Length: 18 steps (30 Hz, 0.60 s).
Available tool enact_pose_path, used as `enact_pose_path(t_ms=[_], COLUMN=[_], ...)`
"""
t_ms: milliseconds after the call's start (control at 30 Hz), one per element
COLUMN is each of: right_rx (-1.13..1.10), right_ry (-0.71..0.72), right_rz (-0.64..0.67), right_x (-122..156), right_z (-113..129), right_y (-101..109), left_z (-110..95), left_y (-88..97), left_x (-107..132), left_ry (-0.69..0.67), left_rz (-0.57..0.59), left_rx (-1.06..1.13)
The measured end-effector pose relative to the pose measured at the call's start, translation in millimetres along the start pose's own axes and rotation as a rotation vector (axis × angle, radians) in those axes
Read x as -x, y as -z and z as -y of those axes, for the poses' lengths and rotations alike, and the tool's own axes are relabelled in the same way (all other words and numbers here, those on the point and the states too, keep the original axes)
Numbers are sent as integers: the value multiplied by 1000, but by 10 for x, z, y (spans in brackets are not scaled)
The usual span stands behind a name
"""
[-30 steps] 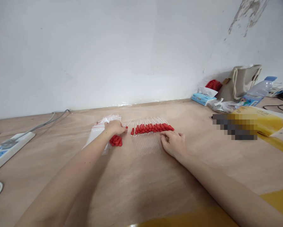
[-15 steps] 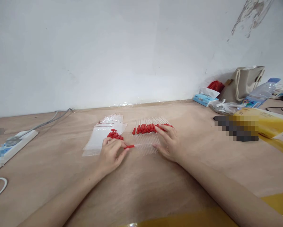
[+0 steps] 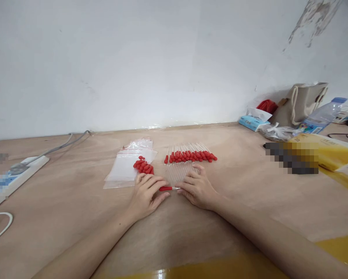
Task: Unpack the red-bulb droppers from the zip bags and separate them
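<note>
Both my hands meet on one glass dropper with a red rubber bulb [image 3: 166, 188], low over the wooden table [image 3: 75, 217]. My left hand [image 3: 147, 195] pinches the red bulb end. My right hand [image 3: 197, 188] pinches the clear tube end. Just behind them lies a row of finished droppers with red bulbs [image 3: 190, 156] over a sheet of bare glass tubes [image 3: 180, 172]. A small heap of loose red bulbs [image 3: 143, 166] sits on a stack of clear zip bags [image 3: 126, 166] to the left.
A white power strip [image 3: 15, 176] with grey cable lies far left, a white cord [image 3: 1, 228] nearer. At the right stand a tissue pack [image 3: 253, 121], a canvas bag [image 3: 303, 102], a plastic bottle [image 3: 322, 114] and yellow packaging [image 3: 331, 153]. A white wall closes the back.
My left hand left the heap of bulbs with one red bulb and came toward me. My right hand drew a tube from the row. Both now meet on one dropper.
</note>
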State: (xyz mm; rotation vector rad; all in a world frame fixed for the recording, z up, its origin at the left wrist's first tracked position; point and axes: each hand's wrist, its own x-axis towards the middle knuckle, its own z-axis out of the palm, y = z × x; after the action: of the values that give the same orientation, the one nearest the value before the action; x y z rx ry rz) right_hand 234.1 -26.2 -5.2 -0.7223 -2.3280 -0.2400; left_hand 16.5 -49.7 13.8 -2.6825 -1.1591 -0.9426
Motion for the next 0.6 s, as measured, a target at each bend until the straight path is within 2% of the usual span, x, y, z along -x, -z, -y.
enact_pose_path(t_ms=[333,600], right_rx=[-82,-32], right_ry=[114,168], right_rz=[-75,-138], right_x=[14,68], right_z=[4,-19], right_y=[51,53], left_z=[-24,-18], left_y=[-2,3], left_x=[-11,-1], left_ry=[-55,-70], left_rz=[73,82], left_rx=[-36,-11])
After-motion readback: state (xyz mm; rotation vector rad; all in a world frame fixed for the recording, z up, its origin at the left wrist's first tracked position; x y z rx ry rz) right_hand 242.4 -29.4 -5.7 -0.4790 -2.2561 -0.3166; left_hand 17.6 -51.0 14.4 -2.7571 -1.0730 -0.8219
